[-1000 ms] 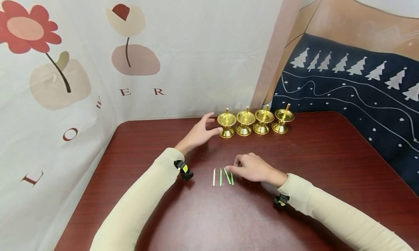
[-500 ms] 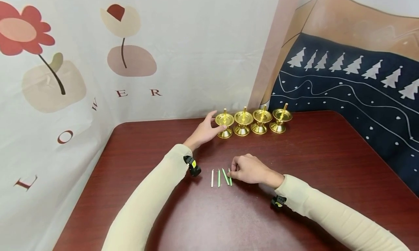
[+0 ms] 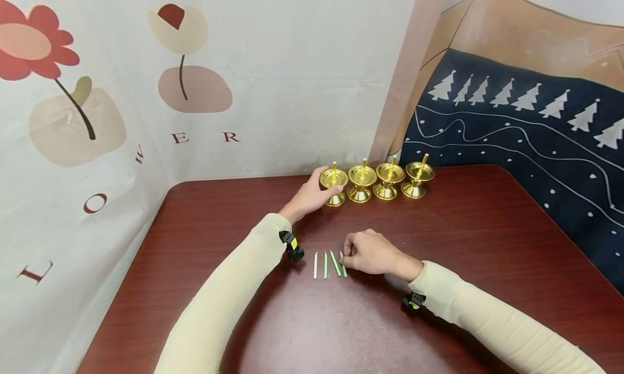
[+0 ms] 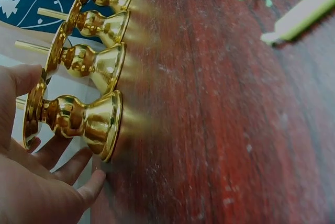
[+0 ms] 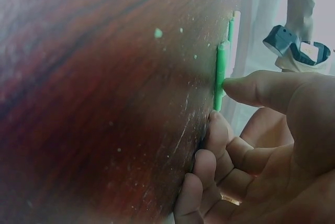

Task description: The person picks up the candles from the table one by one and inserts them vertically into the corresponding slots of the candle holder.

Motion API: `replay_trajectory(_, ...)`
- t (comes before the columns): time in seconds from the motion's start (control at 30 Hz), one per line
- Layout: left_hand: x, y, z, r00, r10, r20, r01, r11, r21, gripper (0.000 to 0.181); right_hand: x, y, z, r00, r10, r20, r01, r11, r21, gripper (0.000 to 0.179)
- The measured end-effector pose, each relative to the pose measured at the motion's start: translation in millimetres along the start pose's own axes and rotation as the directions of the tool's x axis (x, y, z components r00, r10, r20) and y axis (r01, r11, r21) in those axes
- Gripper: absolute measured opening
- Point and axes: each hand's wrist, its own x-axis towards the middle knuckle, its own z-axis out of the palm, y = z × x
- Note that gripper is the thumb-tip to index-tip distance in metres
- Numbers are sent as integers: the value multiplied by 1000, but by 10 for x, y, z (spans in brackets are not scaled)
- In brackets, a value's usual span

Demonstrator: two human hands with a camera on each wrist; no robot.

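Note:
A gold candle holder (image 3: 335, 199), a dish with an upright spike on a flared foot, stands leftmost in a row at the table's back edge. My left hand (image 3: 308, 196) grips its dish, thumb on the near rim and fingers behind, as the left wrist view shows on this holder (image 4: 103, 124). Farther forward, my right hand (image 3: 374, 252) pinches the rightmost thin green candle (image 3: 344, 272) between thumb and index finger, low over the table; the same candle (image 5: 220, 72) shows in the right wrist view. To its left lie two green candles (image 3: 335, 263) and a whitish one (image 3: 315, 265).
Several matching gold candle holders (image 3: 359, 194) continue the row to the right, close together. A dark red wooden table (image 3: 468, 227) bears everything. Behind it hang a white flower-printed cloth (image 3: 292, 81) and a navy tree-printed cloth (image 3: 512, 124). Pale green crumbs dot the tabletop.
My left hand has moved right and closed around the leftmost candle holder's dish. My right hand has shifted slightly onto the rightmost green candle. The view has turned a little.

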Motion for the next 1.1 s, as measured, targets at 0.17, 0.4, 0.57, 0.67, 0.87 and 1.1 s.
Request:
replay_trajectory(0.17, 140, -294, -1, 999, 38, 20, -38, 999, -28, 95, -7, 6, -21, 1000, -14, 0, 14, 1000, 8, 23)
replay_trajectory(0.4, -352, 96, -134, 999, 16, 32, -15, 999, -35, 82, -7, -20, -26, 1000, -21, -5, 21, 1000, -1, 26)
replay_trajectory(0.57, -446, 89, -170, 999, 29, 30, -28, 999, -38, 78, -6, -13, -7, 1000, -23, -8, 23, 1000, -2, 27)
replay_trajectory(0.67, -488, 83, -195, 999, 38, 31, -36, 999, -39, 78, -10, -10, -3, 1000, -24, -7, 24, 1000, -2, 26)
replay_trajectory(0.87, -563, 48, -243, 999, 31, 44, -29, 999, -37, 78, -21, -5, -15, 999, -38, -9, 38, 999, 0, 25)
replay_trajectory(1.1, -680, 10, -293, 998, 35, 53, -33, 999, -38, 77, -76, -73, -122, 995, -96, -21, 98, 991, 86, 25)
